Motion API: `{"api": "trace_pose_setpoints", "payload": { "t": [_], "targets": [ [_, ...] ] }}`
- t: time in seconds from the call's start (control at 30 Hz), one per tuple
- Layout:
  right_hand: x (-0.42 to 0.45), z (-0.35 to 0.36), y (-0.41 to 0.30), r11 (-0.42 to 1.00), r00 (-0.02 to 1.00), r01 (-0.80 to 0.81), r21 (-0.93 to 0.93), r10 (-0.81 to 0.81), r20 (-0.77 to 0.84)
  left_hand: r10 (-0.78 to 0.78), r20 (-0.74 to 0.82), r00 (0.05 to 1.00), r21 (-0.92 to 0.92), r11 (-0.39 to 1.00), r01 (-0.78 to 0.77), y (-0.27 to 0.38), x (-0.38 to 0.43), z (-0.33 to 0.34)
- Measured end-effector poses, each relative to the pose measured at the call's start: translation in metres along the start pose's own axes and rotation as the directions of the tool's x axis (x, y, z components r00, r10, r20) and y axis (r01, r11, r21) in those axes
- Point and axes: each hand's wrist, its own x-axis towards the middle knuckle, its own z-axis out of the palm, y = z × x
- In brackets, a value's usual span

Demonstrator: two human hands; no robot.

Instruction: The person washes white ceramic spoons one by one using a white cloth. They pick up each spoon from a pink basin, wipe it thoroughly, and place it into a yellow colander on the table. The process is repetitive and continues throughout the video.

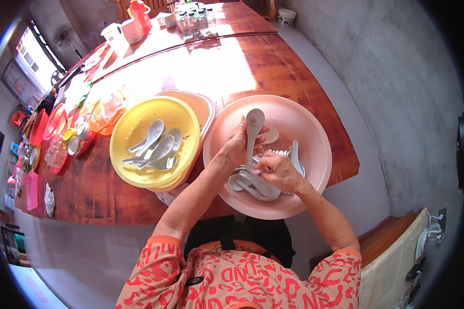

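My left hand [236,146] holds a large white ceramic spoon [255,120] with a floral print, its bowl pointing up, above a wide pink plastic basin [316,148]. At the lower end of the spoon's handle, the bent fingers of my right hand [281,172] close on a small pale item that is mostly hidden. Several white spoons [263,187] lie in the pink basin beneath my hands, partly covered by them. To the left, a yellow plastic basin [118,154] holds several more printed white spoons [163,147] in a loose pile.
Another pale basin [207,112] sits under the yellow one. Leftward on the wooden table [89,193] are orange baskets [107,116], bowls [74,146], glasses [56,152] and a crumpled white cloth [49,201]. Glass jars [195,25] and a red thermos [140,17] stand at the far end.
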Motion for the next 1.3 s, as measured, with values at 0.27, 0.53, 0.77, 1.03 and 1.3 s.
{"api": "trace_pose_setpoints", "payload": {
  "t": [0.27, 0.53, 0.77, 1.03, 1.3],
  "targets": [
    [0.057, -0.012, 0.011, 0.961, 0.805, -0.115, -0.251, -0.058, -0.590, -0.044, 0.242, 0.969, 0.001, 0.999, 0.045, -0.005, 0.008, -0.007],
    [0.043, 0.014, 0.003, 0.993, 0.934, -0.099, -0.070, 0.068, -0.351, 0.136, -0.027, 0.990, -0.099, 0.985, -0.138, -0.007, 0.004, 0.000],
    [0.020, 0.013, 0.008, 0.949, 0.883, -0.117, 0.294, 0.235, -0.406, 0.187, -0.020, 0.982, -0.050, 0.981, -0.188, -0.004, -0.011, 0.026],
    [0.050, 0.023, 0.008, 0.729, 0.782, -0.175, 0.661, 0.511, -0.357, 0.187, 0.002, 0.982, 0.327, 0.928, -0.177, -0.007, -0.004, 0.017],
    [0.031, 0.014, 0.006, 0.761, 0.847, -0.332, 0.557, 0.500, -0.179, 0.239, -0.053, 0.969, 0.371, 0.906, -0.203, -0.016, -0.011, 0.016]
  ]
}}
